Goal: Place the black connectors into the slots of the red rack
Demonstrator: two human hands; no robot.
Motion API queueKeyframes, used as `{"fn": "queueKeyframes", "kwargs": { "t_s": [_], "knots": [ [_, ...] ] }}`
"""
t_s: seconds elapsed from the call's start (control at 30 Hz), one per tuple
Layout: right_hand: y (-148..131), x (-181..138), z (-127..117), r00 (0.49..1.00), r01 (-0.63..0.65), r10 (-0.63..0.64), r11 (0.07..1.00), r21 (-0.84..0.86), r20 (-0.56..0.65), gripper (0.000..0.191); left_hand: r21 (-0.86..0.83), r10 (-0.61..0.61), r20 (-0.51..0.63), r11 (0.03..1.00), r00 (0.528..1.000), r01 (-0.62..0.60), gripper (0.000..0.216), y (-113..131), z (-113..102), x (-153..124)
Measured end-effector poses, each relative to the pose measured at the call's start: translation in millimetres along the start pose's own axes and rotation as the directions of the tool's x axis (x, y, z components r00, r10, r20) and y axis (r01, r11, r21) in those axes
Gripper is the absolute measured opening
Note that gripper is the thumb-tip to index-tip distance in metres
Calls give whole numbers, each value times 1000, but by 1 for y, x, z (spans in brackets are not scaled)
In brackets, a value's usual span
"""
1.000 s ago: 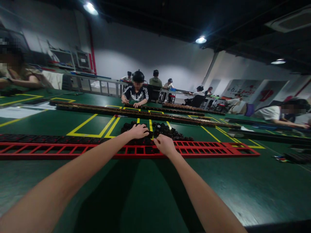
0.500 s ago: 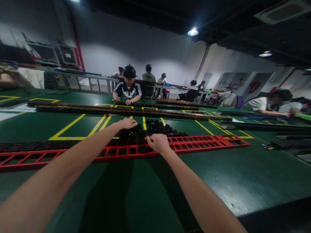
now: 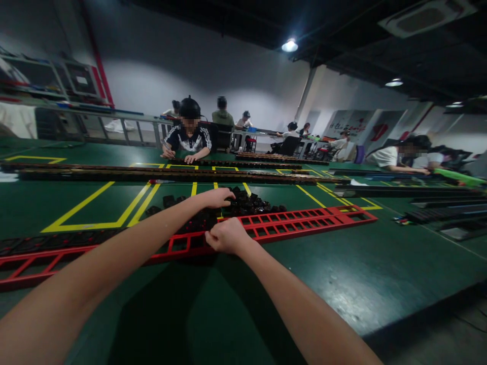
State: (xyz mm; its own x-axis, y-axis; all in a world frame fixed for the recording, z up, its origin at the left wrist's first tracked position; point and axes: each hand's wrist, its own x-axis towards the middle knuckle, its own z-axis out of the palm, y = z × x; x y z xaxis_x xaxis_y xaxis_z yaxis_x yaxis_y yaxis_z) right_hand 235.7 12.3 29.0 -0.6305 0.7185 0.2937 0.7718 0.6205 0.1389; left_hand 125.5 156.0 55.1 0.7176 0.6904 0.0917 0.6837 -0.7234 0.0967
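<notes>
Frame's (image 3: 340, 217) right end is all bare slots, left hand (image 3: 221, 197) loosely bent at the pile (image 3: 249, 204), right hand (image 3: 224, 236) curled at the near edge, can't tell if either's holding anything.

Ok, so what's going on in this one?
A person is working at a green table with both bare hands. The left hand is at a pile of small black pieces; the right hand is curled at the near edge of a long red slotted frame. Whether either holds a piece can't be seen. More black pieces lie in a row along the frame's far side. A co-worker sits opposite.
</notes>
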Motion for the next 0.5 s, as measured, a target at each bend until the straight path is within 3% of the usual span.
{"fn": "queueKeyframes", "kwargs": {
  "t_s": [0.13,0.27,0.5],
  "knots": [
    [-1,0,1,1000,9,-9,1000,21,0,41,-40,46,-60,998,997,-49,41,9,11,5],
    [0,0,1,1000,8,-8,999,37,3,43,-47,-26,-119,999,993,20,41,-6,9,-5],
    [3,0,4,1000,-18,18,1000,8,7,41,-37,-25,3,999,1000,25,38,-21,2,-70]
  ]
}}
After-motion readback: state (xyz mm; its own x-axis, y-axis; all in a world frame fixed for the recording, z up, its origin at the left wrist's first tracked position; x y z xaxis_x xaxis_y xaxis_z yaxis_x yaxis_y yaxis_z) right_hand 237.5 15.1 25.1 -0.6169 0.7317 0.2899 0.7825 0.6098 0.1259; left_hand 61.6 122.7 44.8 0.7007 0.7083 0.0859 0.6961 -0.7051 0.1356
